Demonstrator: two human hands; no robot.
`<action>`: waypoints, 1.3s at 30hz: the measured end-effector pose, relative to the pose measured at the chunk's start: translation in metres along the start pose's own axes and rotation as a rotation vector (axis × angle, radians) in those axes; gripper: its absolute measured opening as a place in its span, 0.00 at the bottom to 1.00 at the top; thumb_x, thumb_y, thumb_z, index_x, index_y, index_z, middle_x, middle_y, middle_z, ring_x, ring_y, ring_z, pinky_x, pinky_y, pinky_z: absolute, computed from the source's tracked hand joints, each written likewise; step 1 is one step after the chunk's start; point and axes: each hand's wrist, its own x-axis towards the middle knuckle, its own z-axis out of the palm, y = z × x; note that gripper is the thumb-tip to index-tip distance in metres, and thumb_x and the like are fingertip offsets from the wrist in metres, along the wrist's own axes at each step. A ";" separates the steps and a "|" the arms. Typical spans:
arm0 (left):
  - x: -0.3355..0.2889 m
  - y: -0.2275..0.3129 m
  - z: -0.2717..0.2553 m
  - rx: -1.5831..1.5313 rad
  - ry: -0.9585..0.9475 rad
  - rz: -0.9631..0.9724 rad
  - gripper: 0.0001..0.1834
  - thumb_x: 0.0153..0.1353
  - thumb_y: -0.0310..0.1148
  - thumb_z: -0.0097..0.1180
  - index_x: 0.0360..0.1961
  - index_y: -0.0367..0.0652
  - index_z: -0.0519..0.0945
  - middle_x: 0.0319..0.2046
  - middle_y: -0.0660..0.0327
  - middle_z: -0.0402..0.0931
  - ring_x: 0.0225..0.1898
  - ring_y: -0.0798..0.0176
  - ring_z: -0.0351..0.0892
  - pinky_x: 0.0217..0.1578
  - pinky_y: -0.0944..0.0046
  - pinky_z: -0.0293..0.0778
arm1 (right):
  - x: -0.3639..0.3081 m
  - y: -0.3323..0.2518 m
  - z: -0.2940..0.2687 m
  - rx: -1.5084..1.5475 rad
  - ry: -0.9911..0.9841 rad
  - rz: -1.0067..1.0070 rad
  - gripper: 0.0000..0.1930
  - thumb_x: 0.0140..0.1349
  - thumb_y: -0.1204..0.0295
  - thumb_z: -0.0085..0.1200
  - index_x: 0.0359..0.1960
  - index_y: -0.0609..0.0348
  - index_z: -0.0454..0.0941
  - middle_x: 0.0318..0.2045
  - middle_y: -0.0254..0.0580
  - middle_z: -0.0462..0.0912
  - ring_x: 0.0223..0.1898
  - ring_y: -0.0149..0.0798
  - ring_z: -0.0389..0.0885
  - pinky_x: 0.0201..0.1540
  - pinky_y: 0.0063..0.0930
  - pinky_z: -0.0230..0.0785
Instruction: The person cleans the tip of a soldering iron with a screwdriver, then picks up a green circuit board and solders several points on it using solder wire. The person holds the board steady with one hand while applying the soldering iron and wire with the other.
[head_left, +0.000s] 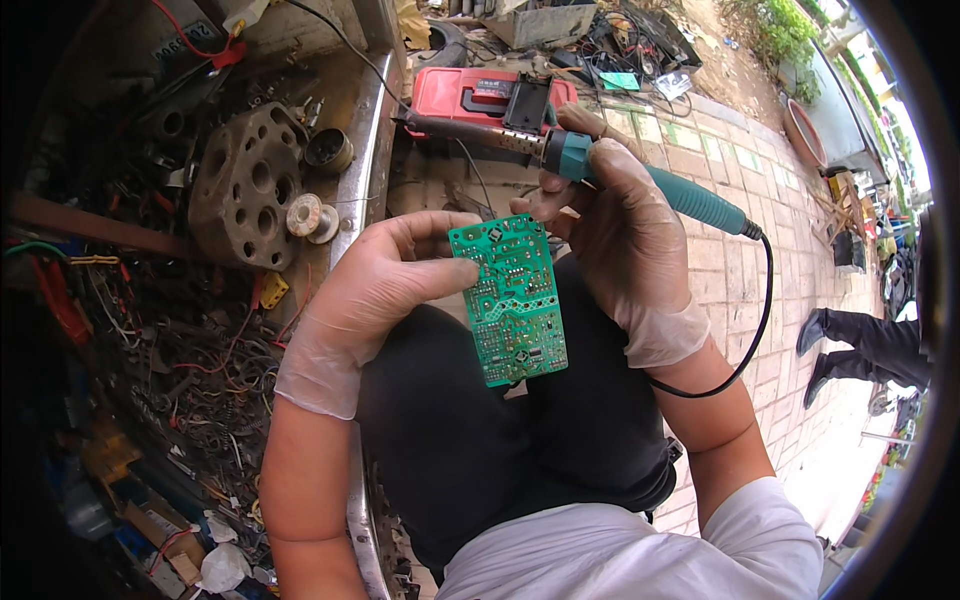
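My left hand [385, 280], in a thin translucent glove, grips a green circuit board [505, 300] by its left edge, thumb on the face that shows. The board is tilted above my lap, its surface dotted with solder joints and small parts. In my gloved right hand [630, 220] is a soldering iron [690, 200] with a teal handle and a black cord. Its metal shaft points left, past the far end of the board and apart from it. Some right fingers come close to the board's upper corner; whether they touch it I cannot tell.
On the metal-edged bench at left sit a spool of solder [312, 218], a small round tin [328, 151] and a rusty metal block with holes [248, 180]. Tangled wires [215, 390] cover its nearer part. A red toolbox [437, 95] stands ahead; another person's legs [870, 355] show at right.
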 end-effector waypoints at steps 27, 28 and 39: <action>0.024 -0.073 -0.101 1.440 1.239 0.227 0.41 0.55 0.41 0.68 0.67 0.42 0.63 0.55 0.50 0.70 0.50 0.45 0.78 0.47 0.49 0.78 | -0.003 0.001 0.000 -0.024 -0.077 -0.010 0.22 0.73 0.64 0.45 0.64 0.59 0.68 0.38 0.37 0.79 0.35 0.31 0.82 0.49 0.32 0.77; 0.028 -0.068 -0.100 1.453 1.226 0.156 0.41 0.55 0.42 0.68 0.67 0.42 0.63 0.54 0.50 0.70 0.50 0.46 0.79 0.46 0.50 0.78 | -0.003 0.000 0.000 -0.020 -0.068 -0.011 0.22 0.73 0.64 0.45 0.64 0.59 0.68 0.37 0.37 0.79 0.35 0.31 0.82 0.48 0.32 0.76; 0.053 -0.057 -0.112 1.872 1.319 0.093 0.12 0.56 0.38 0.62 0.39 0.47 0.77 0.38 0.60 0.74 0.34 0.59 0.81 0.28 0.62 0.81 | 0.014 -0.006 -0.007 -0.209 -0.058 0.071 0.23 0.71 0.59 0.49 0.63 0.57 0.72 0.42 0.33 0.78 0.38 0.27 0.79 0.46 0.31 0.77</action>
